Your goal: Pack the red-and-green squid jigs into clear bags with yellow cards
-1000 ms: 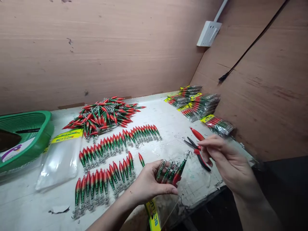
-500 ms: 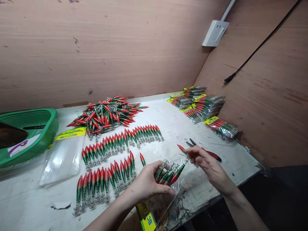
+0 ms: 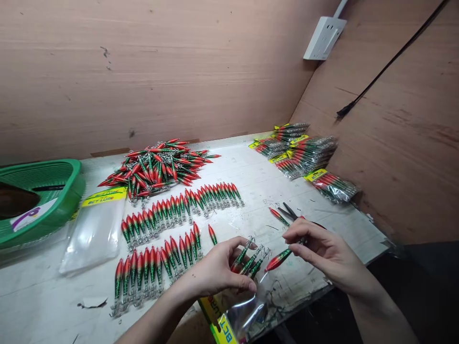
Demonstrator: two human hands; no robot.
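Pinching 1 lure (image 3: pixel 278 260), the right hand (image 3: pixel 324 246) slants its red tip (image 3: pixel 270 266) down-left toward the left hand (image 3: pixel 222 268) clasping 3 more lures (image 3: pixel 239 259).

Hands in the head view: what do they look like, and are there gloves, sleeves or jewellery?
The left hand and right hand are ungloved, with no ring or watch showing. The left forearm and right forearm show no sleeves. A small spot marks the left wrist area.
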